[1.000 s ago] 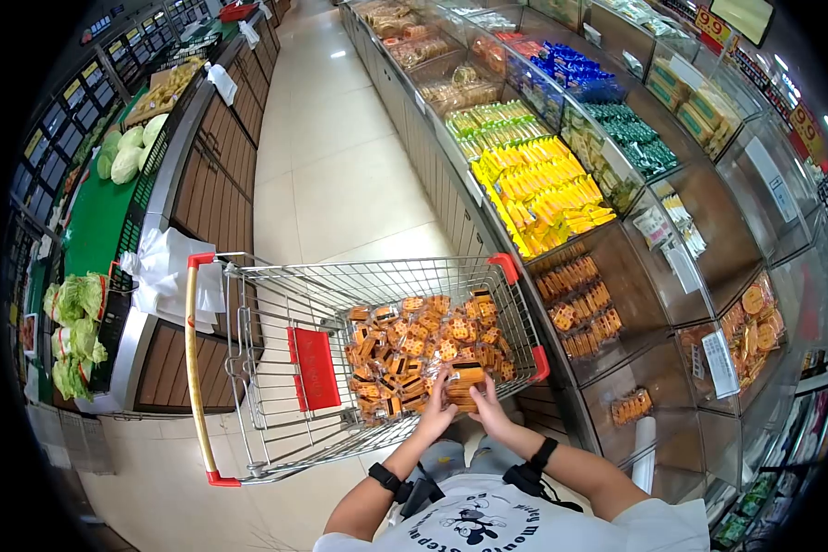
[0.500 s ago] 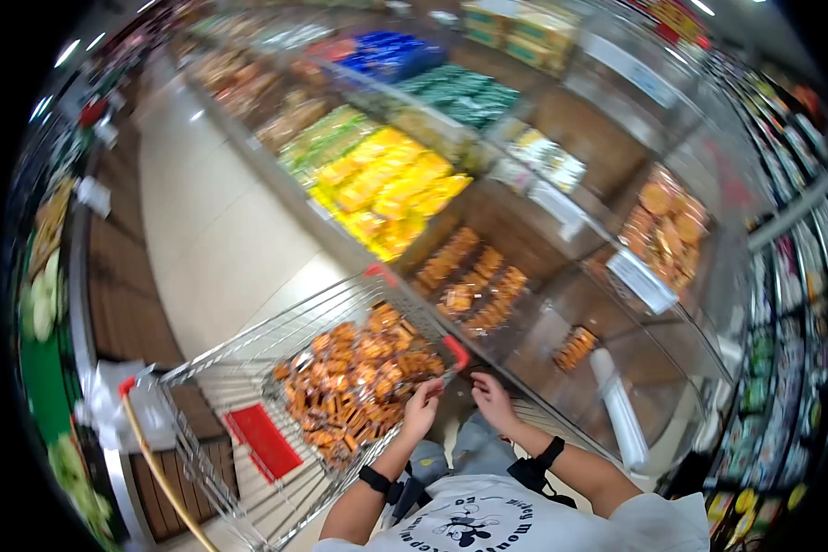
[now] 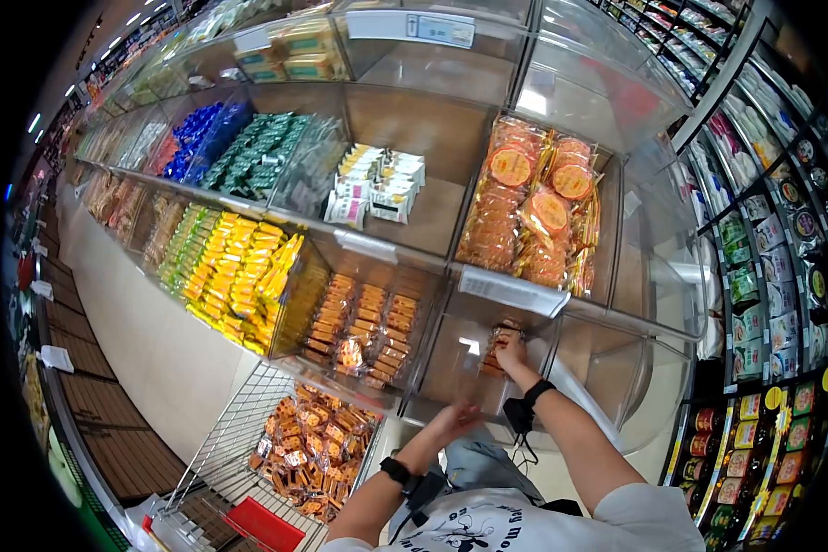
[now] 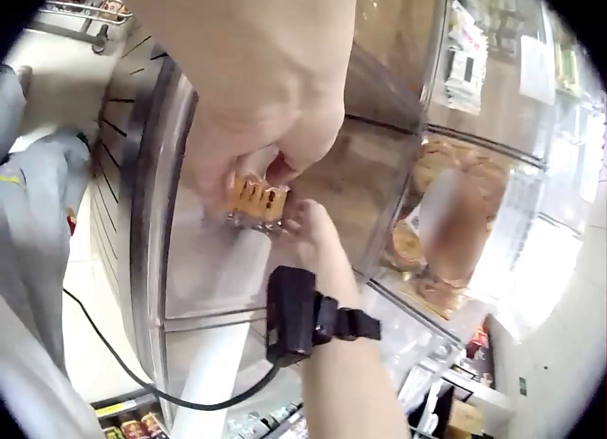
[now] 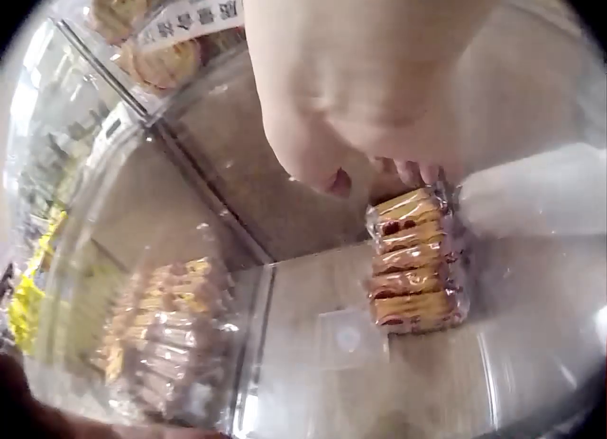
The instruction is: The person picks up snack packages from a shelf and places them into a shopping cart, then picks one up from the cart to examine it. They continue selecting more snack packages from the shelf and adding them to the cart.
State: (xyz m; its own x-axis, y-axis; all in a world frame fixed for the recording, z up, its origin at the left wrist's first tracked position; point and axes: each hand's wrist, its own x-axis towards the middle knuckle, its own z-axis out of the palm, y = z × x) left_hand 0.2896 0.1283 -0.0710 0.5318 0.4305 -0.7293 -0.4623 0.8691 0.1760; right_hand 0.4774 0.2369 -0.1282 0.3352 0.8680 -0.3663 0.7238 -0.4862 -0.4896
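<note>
At the left of the head view stands the shopping cart (image 3: 267,526), holding a heap of wrapped orange snacks (image 3: 313,451). Next come rows of similar packets (image 3: 368,331) in a clear bin. The left hand (image 3: 452,425) is blurred at the front of the compartment (image 3: 451,361) just right of that bin; its fingers look loose and grip nothing. Beyond it, on that compartment's floor, lies the short wrapped snack row (image 5: 417,273), its long axis running away from the person, far end leaning slightly right. The right hand (image 3: 511,350) is nearer, directly over the row; in the right wrist view its fingertips meet one end while the thumb stands apart, and whether they pinch the wrapper I cannot tell. So the row extends from beneath its fingers, toward the person. Farther right, a white roll (image 4: 232,306) lies beside the row.
</note>
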